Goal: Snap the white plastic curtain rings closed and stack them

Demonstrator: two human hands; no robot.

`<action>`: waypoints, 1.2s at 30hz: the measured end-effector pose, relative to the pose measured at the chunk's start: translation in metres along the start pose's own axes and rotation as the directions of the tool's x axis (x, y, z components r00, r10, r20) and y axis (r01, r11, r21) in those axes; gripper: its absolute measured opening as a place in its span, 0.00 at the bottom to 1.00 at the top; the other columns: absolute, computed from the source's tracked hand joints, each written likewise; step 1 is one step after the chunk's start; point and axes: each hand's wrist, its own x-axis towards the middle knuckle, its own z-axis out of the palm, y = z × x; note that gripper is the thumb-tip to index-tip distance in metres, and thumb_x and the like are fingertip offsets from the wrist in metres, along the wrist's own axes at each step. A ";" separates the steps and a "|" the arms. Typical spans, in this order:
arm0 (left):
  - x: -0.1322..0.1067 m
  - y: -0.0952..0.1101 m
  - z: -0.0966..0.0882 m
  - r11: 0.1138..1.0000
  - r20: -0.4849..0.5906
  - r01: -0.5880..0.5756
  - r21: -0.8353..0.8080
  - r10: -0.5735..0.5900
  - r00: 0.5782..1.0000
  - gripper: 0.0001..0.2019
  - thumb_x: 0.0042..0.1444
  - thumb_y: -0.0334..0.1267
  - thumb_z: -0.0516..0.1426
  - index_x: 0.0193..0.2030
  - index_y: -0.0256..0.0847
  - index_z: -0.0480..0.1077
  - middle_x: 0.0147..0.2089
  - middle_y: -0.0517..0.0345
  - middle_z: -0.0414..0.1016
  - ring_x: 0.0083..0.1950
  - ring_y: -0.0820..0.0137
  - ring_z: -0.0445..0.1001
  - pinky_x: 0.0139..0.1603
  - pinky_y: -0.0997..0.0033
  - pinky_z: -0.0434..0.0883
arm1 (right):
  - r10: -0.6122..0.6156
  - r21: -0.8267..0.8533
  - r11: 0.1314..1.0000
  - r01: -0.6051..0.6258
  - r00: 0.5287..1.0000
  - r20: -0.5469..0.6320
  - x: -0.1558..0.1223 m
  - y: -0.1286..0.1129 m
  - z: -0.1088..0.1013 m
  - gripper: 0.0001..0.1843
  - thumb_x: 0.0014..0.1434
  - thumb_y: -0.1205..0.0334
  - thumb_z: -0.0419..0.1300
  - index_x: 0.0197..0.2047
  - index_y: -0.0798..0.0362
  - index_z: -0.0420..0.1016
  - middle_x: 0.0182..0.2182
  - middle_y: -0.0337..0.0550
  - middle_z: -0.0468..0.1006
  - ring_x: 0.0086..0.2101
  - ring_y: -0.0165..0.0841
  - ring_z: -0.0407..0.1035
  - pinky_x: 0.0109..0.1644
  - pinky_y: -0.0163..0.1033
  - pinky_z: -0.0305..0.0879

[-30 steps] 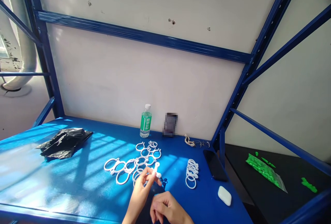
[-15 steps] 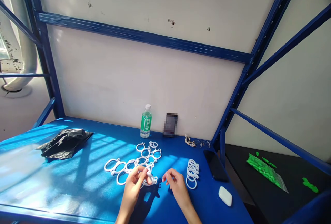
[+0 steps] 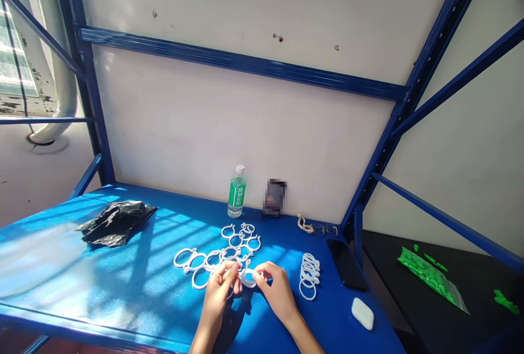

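both hands meet over the blue table (image 3: 123,288): the left hand (image 3: 221,288) and right hand (image 3: 278,291) each pinch one white ring (image 3: 247,277) between them, just in front of the loose ring pile (image 3: 216,253) (a neat ring stack (image 3: 309,275) lies right). a bottle (image 3: 237,193) stands behind.

Probably a workshop: blue steel racking (image 3: 241,65), blue bench (image 3: 102,283).
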 end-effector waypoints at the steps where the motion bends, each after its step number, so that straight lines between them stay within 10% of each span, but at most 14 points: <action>1: 0.001 0.000 -0.002 1.000 -0.031 0.017 -0.013 -0.017 0.999 0.25 0.45 0.66 0.65 0.26 0.43 0.73 0.14 0.67 0.63 0.18 0.70 0.64 0.23 0.70 0.67 | -0.014 -0.010 1.000 0.014 1.000 -0.012 0.001 0.000 -0.003 0.11 0.61 0.62 0.58 0.29 0.51 0.80 0.29 0.44 0.82 0.31 0.39 0.73 0.37 0.41 0.67; 8: 0.010 0.003 -0.024 0.999 -0.220 0.008 -0.032 -0.015 0.975 0.30 0.39 0.69 0.66 0.28 0.40 0.74 0.15 0.73 0.56 0.18 0.77 0.54 0.21 0.76 0.59 | -0.075 -0.029 0.997 0.074 0.995 -0.070 0.015 0.010 -0.021 0.10 0.63 0.60 0.58 0.31 0.50 0.77 0.30 0.44 0.80 0.32 0.40 0.73 0.38 0.42 0.69; 18: 0.010 0.008 -0.010 0.982 -0.082 -0.165 0.093 0.172 0.982 0.21 0.55 0.61 0.61 0.29 0.44 0.76 0.23 0.61 0.68 0.26 0.67 0.69 0.29 0.69 0.74 | -0.170 0.032 0.985 0.169 0.985 0.035 0.030 0.002 0.023 0.10 0.55 0.69 0.64 0.40 0.52 0.82 0.39 0.47 0.85 0.38 0.43 0.79 0.42 0.43 0.77; 25: 0.011 -0.007 0.002 0.998 -0.020 -0.058 0.016 0.058 0.998 0.25 0.49 0.66 0.63 0.29 0.43 0.77 0.20 0.64 0.67 0.24 0.69 0.68 0.32 0.67 0.79 | -0.147 0.164 0.976 0.143 0.989 0.011 0.005 -0.006 -0.011 0.21 0.61 0.68 0.59 0.57 0.48 0.78 0.49 0.47 0.84 0.47 0.41 0.80 0.49 0.43 0.77; 36: -0.007 -0.016 0.020 0.994 0.215 -0.059 0.091 0.038 0.976 0.17 0.53 0.57 0.64 0.33 0.44 0.81 0.26 0.60 0.76 0.29 0.67 0.74 0.31 0.69 0.76 | -0.094 0.145 0.983 0.111 0.989 -0.118 -0.025 0.006 -0.028 0.17 0.64 0.45 0.64 0.40 0.49 0.85 0.35 0.46 0.84 0.35 0.41 0.79 0.40 0.41 0.77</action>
